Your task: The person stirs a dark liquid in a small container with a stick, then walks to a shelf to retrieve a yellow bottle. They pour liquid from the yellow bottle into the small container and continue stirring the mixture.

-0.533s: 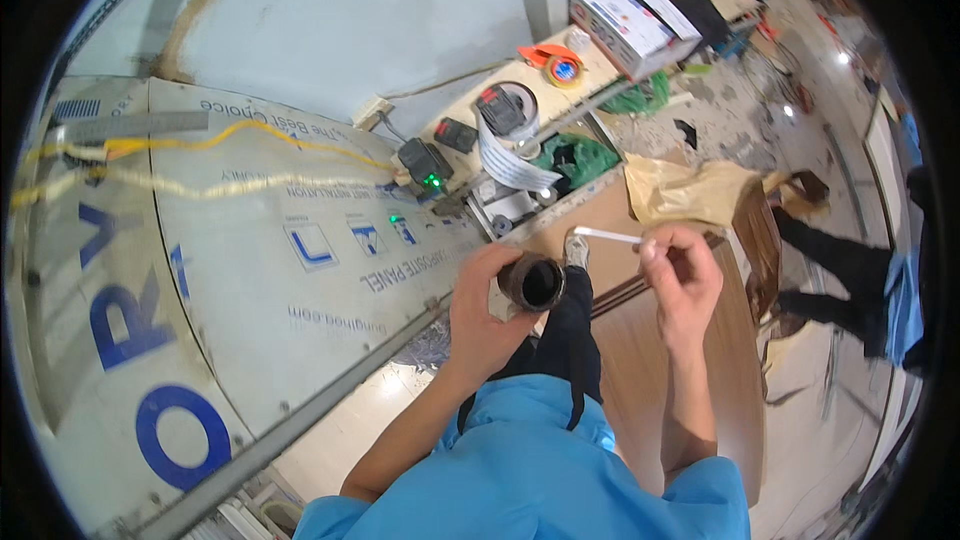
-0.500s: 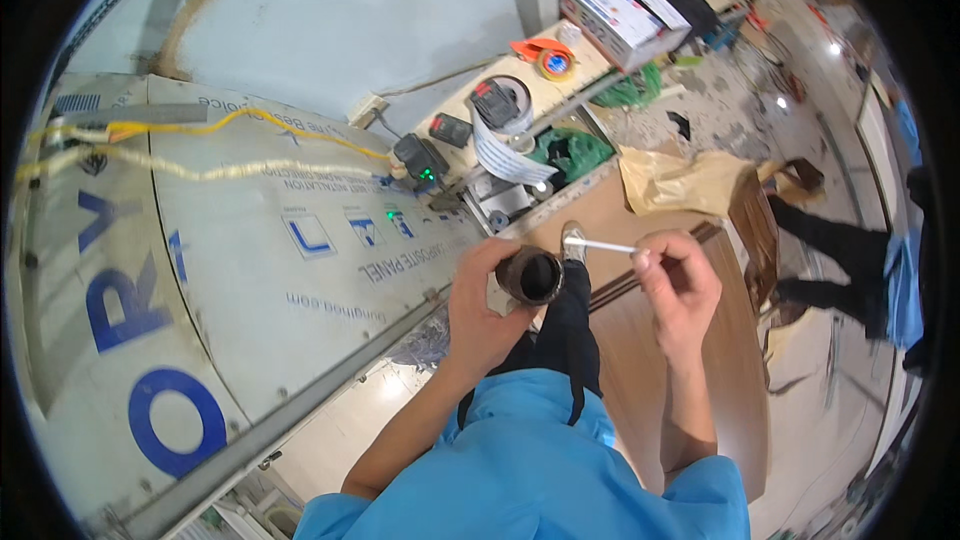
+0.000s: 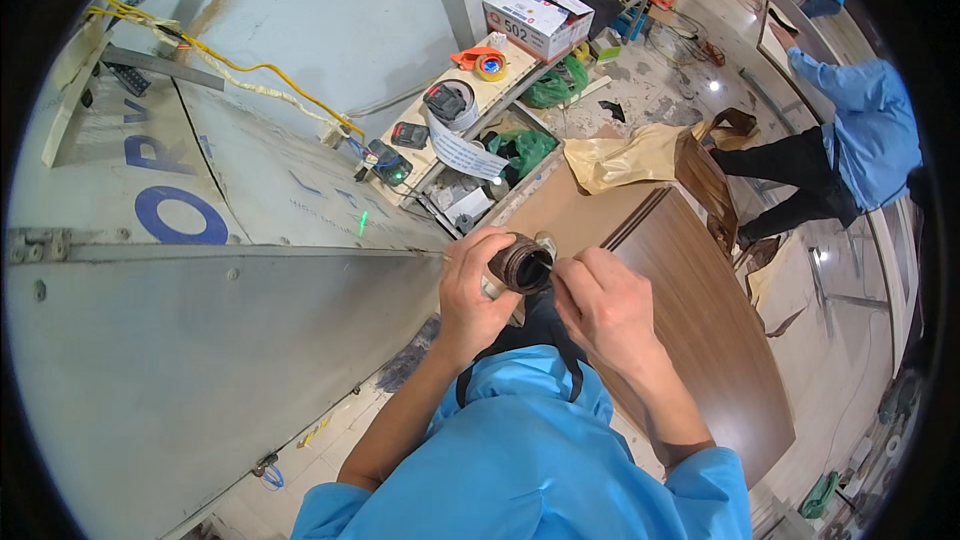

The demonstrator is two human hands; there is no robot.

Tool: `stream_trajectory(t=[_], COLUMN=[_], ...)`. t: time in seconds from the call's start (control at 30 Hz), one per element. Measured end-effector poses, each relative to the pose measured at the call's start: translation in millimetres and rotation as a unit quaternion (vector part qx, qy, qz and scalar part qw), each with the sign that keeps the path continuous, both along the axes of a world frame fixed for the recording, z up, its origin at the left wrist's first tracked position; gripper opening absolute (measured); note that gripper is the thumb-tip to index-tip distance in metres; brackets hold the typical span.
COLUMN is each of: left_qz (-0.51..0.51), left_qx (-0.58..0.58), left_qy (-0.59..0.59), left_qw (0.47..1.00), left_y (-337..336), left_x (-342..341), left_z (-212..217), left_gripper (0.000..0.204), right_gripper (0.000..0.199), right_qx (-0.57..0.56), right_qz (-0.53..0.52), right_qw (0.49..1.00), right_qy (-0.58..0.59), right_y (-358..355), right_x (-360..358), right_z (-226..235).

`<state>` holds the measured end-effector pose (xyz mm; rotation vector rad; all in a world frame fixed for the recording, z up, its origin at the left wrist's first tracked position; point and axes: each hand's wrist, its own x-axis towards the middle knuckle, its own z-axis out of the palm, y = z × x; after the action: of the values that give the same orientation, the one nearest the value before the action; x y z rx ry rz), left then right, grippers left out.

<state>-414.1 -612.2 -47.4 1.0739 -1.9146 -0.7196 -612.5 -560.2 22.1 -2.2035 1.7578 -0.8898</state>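
Observation:
My left hand (image 3: 472, 285) is wrapped round a small dark brown jar (image 3: 508, 262), its open mouth tilted toward the right. Against that mouth, my right hand (image 3: 612, 308) pinches a thin white stick (image 3: 546, 265). Most of the stick is hidden by the fingers and the jar; its far end appears to sit inside the mouth. What the jar contains is too dark to make out.
A brown wood-grain panel (image 3: 705, 310) lies to my right, with crumpled tan wrapping paper (image 3: 625, 158) beyond it. Ahead, a low bench (image 3: 500, 88) bears tape rolls, black batteries and a white cardboard box (image 3: 540, 15). A large grey panel (image 3: 230, 330) stands at left. Another person (image 3: 860, 130) in blue works at right.
My right hand has moved left to the jar, bringing the white stick from beside it to its mouth. The view has shifted, showing more of the other person.

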Motion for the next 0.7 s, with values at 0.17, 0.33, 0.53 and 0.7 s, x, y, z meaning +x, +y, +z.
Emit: stream_trajectory(t=[0.17, 0.33, 0.53, 0.7], left_qz=[-0.008, -0.016, -0.021, -0.031], left_qx=[0.004, 0.012, 0.009, 0.005], left_qy=[0.013, 0.014, 0.014, 0.002], left_qw=[1.000, 1.000, 1.000, 0.999], left_y=[14, 23, 24, 22], left_x=[2, 4, -3, -7], left_z=[-1, -4, -10, -14], left_gripper=[0.067, 0.067, 0.070, 0.068], right_gripper=[0.014, 0.014, 0.013, 0.011], right_qx=[-0.003, 0.021, 0.018, 0.000], right_qz=[-0.020, -0.027, -0.062, -0.106], right_qw=[0.992, 0.992, 0.988, 0.986], right_qy=[-0.128, -0.121, -0.139, -0.127], right_y=[16, 27, 35, 37], right_x=[11, 9, 9, 6], right_z=[-7, -16, -21, -26])
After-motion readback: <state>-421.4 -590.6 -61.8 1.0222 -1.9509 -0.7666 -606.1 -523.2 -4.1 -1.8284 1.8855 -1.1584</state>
